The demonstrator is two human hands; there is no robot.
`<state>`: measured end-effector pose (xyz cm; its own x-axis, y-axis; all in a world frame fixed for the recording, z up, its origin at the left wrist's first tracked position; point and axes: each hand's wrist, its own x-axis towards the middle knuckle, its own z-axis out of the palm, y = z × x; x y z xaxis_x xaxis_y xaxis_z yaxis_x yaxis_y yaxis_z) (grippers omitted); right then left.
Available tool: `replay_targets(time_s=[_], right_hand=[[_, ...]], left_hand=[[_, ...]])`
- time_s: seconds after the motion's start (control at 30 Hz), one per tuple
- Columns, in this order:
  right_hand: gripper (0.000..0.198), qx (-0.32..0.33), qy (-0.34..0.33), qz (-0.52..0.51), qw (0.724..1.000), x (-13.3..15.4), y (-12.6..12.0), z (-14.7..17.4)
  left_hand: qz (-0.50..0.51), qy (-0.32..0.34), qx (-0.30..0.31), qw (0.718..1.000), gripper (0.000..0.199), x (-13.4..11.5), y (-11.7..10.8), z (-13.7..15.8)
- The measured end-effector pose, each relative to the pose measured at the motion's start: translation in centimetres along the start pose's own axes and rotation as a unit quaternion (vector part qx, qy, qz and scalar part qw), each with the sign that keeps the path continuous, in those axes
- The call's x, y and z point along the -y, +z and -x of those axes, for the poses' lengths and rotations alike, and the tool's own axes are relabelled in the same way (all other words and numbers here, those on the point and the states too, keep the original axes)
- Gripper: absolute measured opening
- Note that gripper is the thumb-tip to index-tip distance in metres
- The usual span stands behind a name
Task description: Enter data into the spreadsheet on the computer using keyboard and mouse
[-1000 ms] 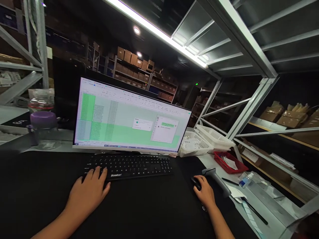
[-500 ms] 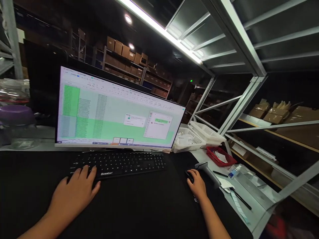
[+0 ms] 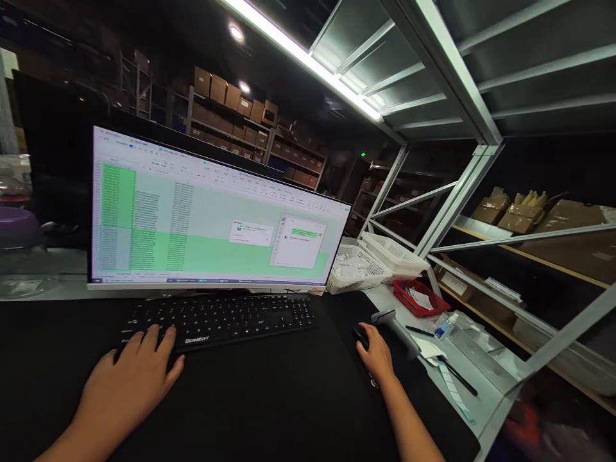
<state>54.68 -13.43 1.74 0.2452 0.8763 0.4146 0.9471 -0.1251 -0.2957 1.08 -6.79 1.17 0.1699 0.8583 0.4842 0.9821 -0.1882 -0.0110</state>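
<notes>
**At the computer: mouse work over a spreadsheet**

Seated at a dark bench [image 3: 289,398]. Left hand [image 3: 128,378] resting flat, fingers [image 3: 161,337] loosely spread over the left end of the black keyboard [image 3: 221,317], gripping nothing. Right hand [image 3: 378,353] cupped over the mouse [image 3: 360,335], just left of a grey barcode scanner [image 3: 397,327]. On the monitor [image 3: 216,218], a green-shaded sheet with two small windows open at right. Probably mid-step, answering a dialog. Next move likely calls for a small, precise pointer shift and a click, keyboard hand ready.
</notes>
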Motion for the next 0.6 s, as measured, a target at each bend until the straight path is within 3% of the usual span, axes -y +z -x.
replay_targets(time_s=[0.2,0.47,0.6], right_hand=[[0.055,-0.002,-0.006,0.004,1.0,-0.1,0.1,0.0],[0.049,-0.005,0.005,0.012,1.0,-0.2,0.2,0.0],[0.049,0.004,0.008,0.011,1.0,0.0,0.0,-0.1]], left_hand=[[0.015,-0.017,-0.023,0.999,0.076,-0.1,0.7,0.1],[-0.051,-0.015,-0.022,0.998,0.088,0.0,1.3,-0.1],[-0.021,-0.003,-0.02,1.0,0.09,0.6,2.2,-0.4]])
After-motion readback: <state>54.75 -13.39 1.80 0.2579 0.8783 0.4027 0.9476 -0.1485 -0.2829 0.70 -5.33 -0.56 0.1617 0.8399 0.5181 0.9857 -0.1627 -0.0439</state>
